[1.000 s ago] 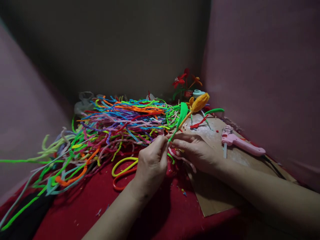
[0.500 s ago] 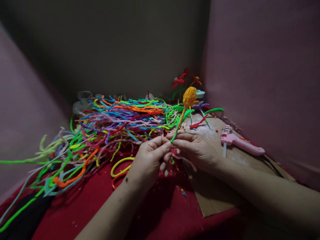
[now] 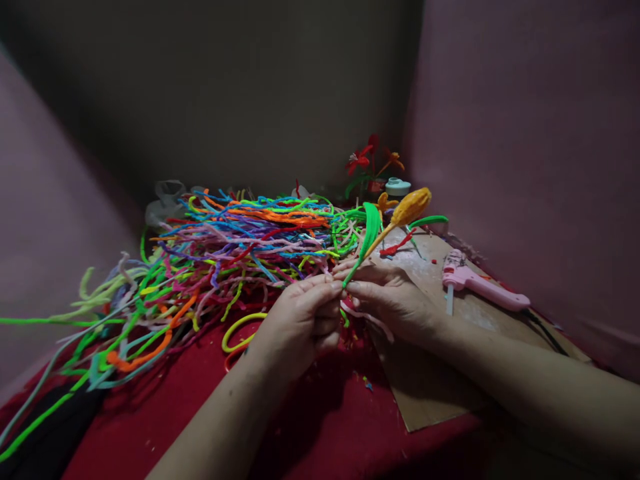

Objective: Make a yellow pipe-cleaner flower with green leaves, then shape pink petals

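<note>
The left hand (image 3: 297,323) and right hand (image 3: 397,297) are pinching a green stem (image 3: 353,271) between their fingers. A yellow flower (image 3: 411,207) is sticking up past the right hand, and a green leaf (image 3: 371,225) is curving beside it. Fuzzy sticks (image 3: 250,230) are lying in a heap. A pink glue gun (image 3: 483,285) is resting on a brown board (image 3: 425,403).

"Light?"
"Dim; plain dark-grey wall (image 3: 280,100), near-black at upper left."
"Shadows?"
"One, soft-edged, below my bare left hand (image 3: 300,320), on the deep-red cloth (image 3: 165,413)."
"Sharpness?"
"Soft overall; my bare right forearm (image 3: 525,380) stretched wide toward the edge."
</note>
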`<action>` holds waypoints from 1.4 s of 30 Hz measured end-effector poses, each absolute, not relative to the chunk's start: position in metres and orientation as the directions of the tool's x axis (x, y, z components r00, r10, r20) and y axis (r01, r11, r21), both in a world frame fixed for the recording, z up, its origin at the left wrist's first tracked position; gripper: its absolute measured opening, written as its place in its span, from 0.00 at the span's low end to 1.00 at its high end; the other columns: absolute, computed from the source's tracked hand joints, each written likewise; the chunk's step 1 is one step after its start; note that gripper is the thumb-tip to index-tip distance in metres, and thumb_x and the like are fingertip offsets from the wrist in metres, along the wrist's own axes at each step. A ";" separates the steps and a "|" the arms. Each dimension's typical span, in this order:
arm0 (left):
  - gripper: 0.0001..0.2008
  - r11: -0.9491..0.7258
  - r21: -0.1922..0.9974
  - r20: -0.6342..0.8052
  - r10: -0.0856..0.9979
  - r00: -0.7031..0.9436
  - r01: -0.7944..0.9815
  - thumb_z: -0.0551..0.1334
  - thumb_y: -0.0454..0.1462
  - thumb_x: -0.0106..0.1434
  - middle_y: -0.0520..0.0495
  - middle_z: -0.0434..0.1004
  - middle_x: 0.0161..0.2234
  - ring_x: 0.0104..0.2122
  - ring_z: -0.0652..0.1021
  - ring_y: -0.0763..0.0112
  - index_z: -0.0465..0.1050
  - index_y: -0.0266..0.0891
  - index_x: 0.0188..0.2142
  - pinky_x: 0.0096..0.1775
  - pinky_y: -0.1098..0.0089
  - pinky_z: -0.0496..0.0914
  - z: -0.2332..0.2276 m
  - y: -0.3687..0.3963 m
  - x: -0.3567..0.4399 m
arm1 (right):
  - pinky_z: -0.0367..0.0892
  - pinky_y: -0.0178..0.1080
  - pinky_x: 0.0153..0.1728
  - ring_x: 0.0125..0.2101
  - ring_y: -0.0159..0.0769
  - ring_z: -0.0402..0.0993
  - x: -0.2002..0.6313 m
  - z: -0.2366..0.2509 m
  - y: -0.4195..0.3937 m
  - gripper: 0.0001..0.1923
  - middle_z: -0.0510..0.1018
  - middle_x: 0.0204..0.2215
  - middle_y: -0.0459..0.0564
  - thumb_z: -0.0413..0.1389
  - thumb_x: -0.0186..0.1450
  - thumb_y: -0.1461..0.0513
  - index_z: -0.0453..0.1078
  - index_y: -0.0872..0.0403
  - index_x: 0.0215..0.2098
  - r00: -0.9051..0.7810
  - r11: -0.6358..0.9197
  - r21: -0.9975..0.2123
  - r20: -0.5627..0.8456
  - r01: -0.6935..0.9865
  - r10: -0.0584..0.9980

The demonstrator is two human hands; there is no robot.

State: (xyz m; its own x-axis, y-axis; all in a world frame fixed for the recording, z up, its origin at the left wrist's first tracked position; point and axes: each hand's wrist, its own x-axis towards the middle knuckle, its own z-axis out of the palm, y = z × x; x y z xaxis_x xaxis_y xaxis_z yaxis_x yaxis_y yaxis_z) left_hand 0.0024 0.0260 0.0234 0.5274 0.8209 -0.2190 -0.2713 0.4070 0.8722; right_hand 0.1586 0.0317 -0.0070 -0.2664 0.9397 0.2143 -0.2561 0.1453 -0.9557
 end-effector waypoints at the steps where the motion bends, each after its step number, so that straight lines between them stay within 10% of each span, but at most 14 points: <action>1: 0.09 0.409 0.870 -0.213 0.815 0.539 -0.276 0.58 0.37 0.59 0.62 0.42 0.16 0.14 0.43 0.85 0.58 0.39 0.26 0.15 0.81 0.44 0.024 0.025 0.002 | 0.64 0.39 0.42 0.44 0.37 0.69 0.158 -0.007 0.031 0.10 0.76 0.41 0.47 0.59 0.58 0.60 0.76 0.47 0.39 -0.268 0.148 -0.952 0.221 -0.266 0.938; 42: 0.06 0.293 0.928 -0.157 0.869 0.470 -0.231 0.56 0.35 0.59 0.61 0.46 0.15 0.13 0.47 0.83 0.60 0.39 0.27 0.14 0.80 0.47 0.021 0.020 0.009 | 0.62 0.41 0.46 0.46 0.38 0.69 0.161 -0.005 0.030 0.09 0.74 0.44 0.48 0.58 0.60 0.58 0.77 0.48 0.38 -0.248 0.266 -0.950 0.301 -0.163 0.921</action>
State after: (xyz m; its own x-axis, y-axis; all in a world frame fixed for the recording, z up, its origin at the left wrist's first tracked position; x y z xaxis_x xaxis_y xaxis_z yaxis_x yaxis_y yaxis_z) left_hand 0.0089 0.0200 0.0208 0.4698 0.8686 -0.1575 -0.2314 0.2933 0.9276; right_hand 0.1610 0.0304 -0.0052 -0.2477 0.9210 0.3005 -0.1625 0.2663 -0.9501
